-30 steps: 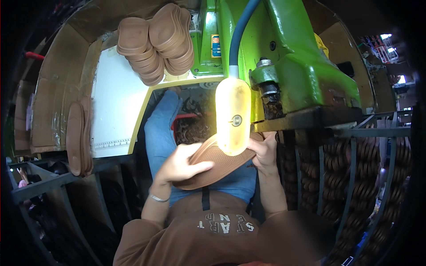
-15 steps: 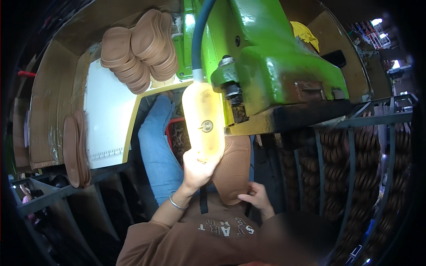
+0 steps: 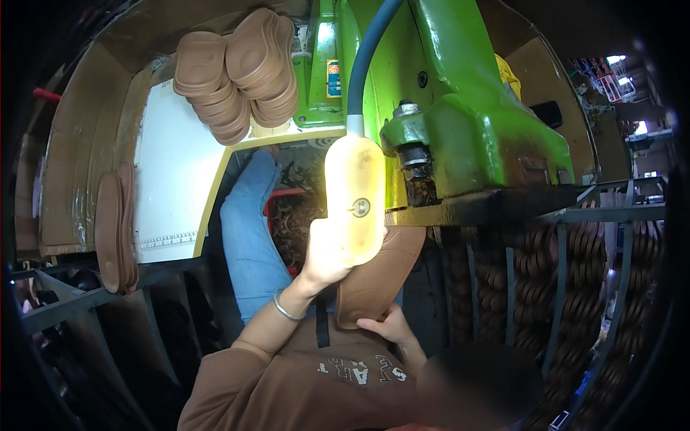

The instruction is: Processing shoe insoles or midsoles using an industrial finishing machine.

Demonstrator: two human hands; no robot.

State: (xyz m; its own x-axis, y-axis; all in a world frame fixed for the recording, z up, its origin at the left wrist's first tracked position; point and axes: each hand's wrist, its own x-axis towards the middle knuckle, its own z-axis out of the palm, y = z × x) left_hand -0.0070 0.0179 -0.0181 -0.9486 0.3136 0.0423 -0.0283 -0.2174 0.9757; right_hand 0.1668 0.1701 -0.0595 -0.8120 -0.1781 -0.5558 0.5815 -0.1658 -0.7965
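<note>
While both hands grip the brown shoe sole point(image 3: 374, 276), it sits under the green press point(image 3: 467, 129).
Left hand point(image 3: 325, 258) clasps its upper edge, right hand point(image 3: 388, 327) pinches its lower end; both have barely shifted since earlier.

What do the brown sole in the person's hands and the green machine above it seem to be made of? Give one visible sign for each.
The brown sole looks like rubber or a similar moulded material: matt, even brown, smooth rounded edge. The left hand and right hand grip it. The green machine seems to be cast metal with glossy green paint: thick rounded body, bare steel bolt, dark worn patches.
</note>
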